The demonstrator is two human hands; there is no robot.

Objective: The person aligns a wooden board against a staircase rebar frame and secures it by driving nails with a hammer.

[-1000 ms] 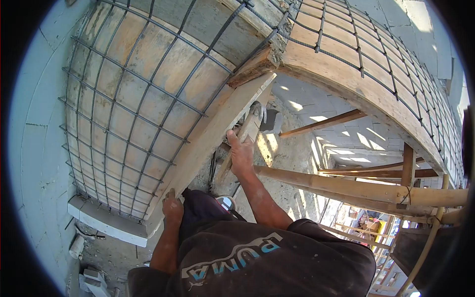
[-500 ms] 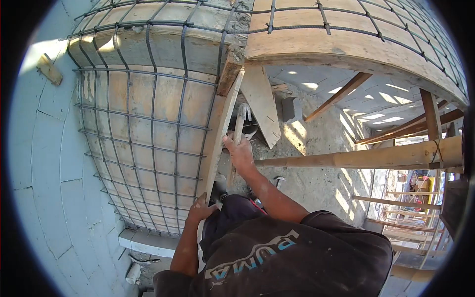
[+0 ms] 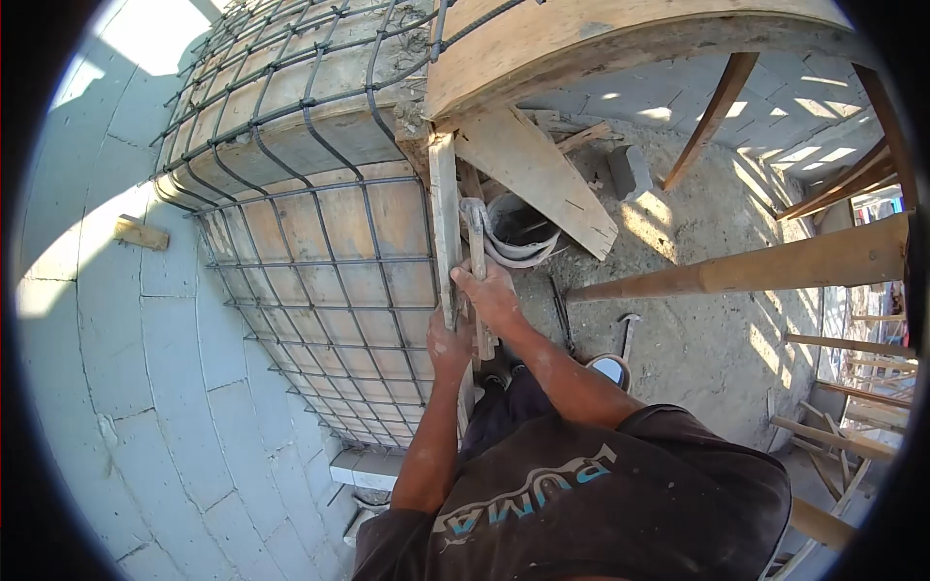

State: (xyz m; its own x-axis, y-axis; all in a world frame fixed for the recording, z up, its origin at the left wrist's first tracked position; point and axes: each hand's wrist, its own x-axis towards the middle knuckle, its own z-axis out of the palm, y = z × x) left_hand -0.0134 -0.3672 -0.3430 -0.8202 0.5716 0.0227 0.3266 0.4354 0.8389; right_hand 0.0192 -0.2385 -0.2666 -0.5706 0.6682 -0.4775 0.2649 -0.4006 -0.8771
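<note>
My right hand [image 3: 492,293] is closed around the wooden handle of a hammer [image 3: 477,232], whose metal head points up and away from me. The thumb of that hand reaches the long wooden board [image 3: 445,218] standing on edge along the formwork. Just below, my left hand [image 3: 450,346] grips the same board, close to the hammer handle's lower end; some of its fingers are hidden. A rebar grid [image 3: 334,261] covers the plywood panel left of the board.
A bucket [image 3: 523,228] stands beyond the hammer, beside a slanting plywood piece [image 3: 542,174]. A wooden pole [image 3: 736,266] crosses at the right. Another hammer [image 3: 630,331] and a grey block [image 3: 630,172] lie on the floor. A block wall [image 3: 165,387] rises at the left.
My left hand has slid up the board towards my right hand. The right hand keeps hold of the hammer beside the board. The view has shifted and turned.
</note>
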